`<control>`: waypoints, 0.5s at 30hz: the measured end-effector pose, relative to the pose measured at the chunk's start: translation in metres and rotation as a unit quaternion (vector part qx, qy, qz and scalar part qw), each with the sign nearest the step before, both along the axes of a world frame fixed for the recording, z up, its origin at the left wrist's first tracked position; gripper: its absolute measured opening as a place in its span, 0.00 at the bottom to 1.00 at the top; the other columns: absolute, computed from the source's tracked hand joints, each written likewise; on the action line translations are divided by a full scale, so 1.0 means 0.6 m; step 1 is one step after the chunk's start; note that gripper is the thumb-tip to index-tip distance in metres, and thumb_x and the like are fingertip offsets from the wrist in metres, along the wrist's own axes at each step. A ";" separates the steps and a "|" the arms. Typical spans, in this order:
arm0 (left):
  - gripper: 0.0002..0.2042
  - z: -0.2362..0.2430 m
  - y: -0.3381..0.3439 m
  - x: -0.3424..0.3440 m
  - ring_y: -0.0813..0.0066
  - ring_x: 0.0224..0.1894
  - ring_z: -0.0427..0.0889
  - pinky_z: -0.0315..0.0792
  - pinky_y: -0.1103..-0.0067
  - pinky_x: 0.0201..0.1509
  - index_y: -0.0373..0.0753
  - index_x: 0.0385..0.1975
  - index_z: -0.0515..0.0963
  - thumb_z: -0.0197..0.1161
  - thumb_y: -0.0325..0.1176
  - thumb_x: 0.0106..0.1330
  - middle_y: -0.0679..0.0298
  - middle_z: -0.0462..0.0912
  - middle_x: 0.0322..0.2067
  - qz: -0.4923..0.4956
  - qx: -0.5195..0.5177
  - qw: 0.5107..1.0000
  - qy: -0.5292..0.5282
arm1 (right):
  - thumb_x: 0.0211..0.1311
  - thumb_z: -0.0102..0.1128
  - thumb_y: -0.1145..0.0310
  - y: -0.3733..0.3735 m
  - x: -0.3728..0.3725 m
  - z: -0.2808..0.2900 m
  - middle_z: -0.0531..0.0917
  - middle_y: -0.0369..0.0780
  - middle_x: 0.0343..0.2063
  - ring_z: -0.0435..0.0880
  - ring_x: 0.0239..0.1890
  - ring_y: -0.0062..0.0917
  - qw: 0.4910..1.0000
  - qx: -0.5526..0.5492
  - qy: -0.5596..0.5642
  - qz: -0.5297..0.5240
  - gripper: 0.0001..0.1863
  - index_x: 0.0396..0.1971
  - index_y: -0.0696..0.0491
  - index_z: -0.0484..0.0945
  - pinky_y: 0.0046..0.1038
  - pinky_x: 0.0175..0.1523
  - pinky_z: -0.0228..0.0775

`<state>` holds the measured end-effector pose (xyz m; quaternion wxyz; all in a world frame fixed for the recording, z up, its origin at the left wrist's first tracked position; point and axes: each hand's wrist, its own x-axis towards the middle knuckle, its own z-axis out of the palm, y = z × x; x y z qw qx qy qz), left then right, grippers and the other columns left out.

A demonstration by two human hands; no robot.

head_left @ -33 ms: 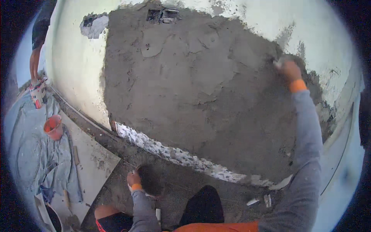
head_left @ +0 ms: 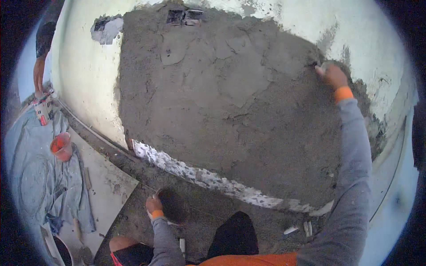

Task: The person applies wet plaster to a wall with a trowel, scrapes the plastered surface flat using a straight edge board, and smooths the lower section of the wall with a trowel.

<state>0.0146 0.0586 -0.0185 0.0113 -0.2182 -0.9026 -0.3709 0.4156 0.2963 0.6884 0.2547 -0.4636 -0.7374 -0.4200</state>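
Rough grey wet mortar (head_left: 199, 102) covers a broad patch of the pale wall. High on its right side, my right hand (head_left: 333, 75) is closed against the surface, with a dark bit at its fingertips. What it grips is mostly hidden and I cannot make it out. Low down, left of my knee, my left hand (head_left: 154, 205) closes on the edge of a dark round bucket (head_left: 174, 207). Shadow hides what is inside the bucket. A ragged white strip (head_left: 199, 177) runs along the mortar's lower edge.
An orange-red bucket (head_left: 61, 147) stands on a crumpled grey tarp (head_left: 37, 155) at left. Beyond it, another person (head_left: 40, 66) stands by a printed container (head_left: 43, 111). A board (head_left: 106, 181) lies on the ground. White scraps (head_left: 306, 228) lie near the wall's foot.
My right hand has shifted slightly upward on the mortar. My left hand and the dark bucket stay nearly in place.
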 end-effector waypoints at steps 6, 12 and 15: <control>0.17 0.000 -0.002 -0.003 0.51 0.36 0.74 0.67 0.66 0.40 0.32 0.24 0.74 0.47 0.43 0.57 0.48 0.76 0.28 -0.031 -0.030 0.994 0.103 | 0.53 0.39 0.43 0.027 0.093 0.023 0.76 0.51 0.31 0.73 0.36 0.47 1.000 -0.003 0.016 -0.014 0.28 0.32 0.55 0.74 0.41 0.40 0.64; 0.20 0.032 -0.017 -0.005 0.49 0.37 0.73 0.66 0.64 0.40 0.31 0.25 0.74 0.47 0.46 0.56 0.46 0.75 0.30 0.043 0.062 0.990 -0.122 | 0.54 0.38 0.44 -0.047 0.057 -0.051 0.76 0.49 0.33 0.74 0.35 0.45 0.994 0.002 0.088 -0.069 0.27 0.33 0.55 0.72 0.41 0.38 0.65; 0.19 0.038 -0.021 -0.001 0.49 0.35 0.73 0.67 0.64 0.39 0.31 0.24 0.74 0.47 0.45 0.56 0.46 0.75 0.31 0.051 0.039 0.987 -0.144 | 0.55 0.40 0.48 -0.064 -0.011 -0.102 0.77 0.47 0.29 0.76 0.32 0.42 0.996 0.079 -0.037 0.029 0.22 0.33 0.53 0.70 0.39 0.36 0.68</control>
